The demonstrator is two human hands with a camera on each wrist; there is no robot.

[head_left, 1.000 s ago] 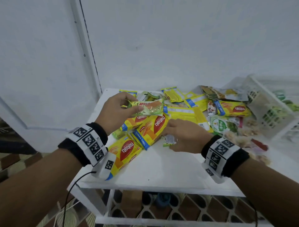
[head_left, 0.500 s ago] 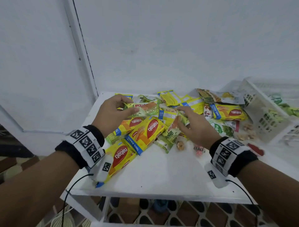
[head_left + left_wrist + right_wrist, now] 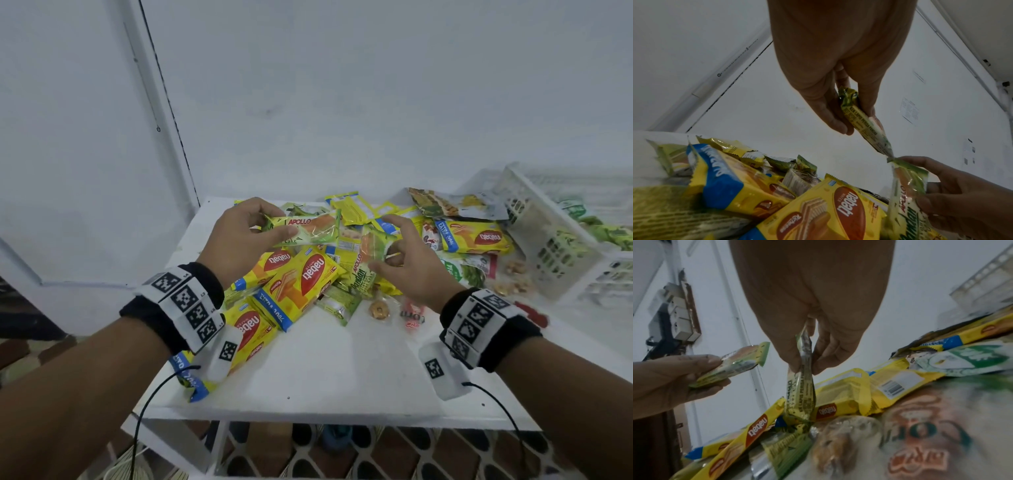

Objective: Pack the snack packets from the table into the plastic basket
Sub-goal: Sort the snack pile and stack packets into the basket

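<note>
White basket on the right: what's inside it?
The basket lies tipped at the table's right edge. Green packets show inside it, blurred; I cannot count them. Its wall hides whatever lies deeper.

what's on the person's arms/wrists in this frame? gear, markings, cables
Bare forearms, no sleeves. Each wrist wears a black band wrapped by a white strap of square black-and-white fiducial tags. A small white module with its own tag hangs under each wrist, and a thin black cable trails from it.
</note>
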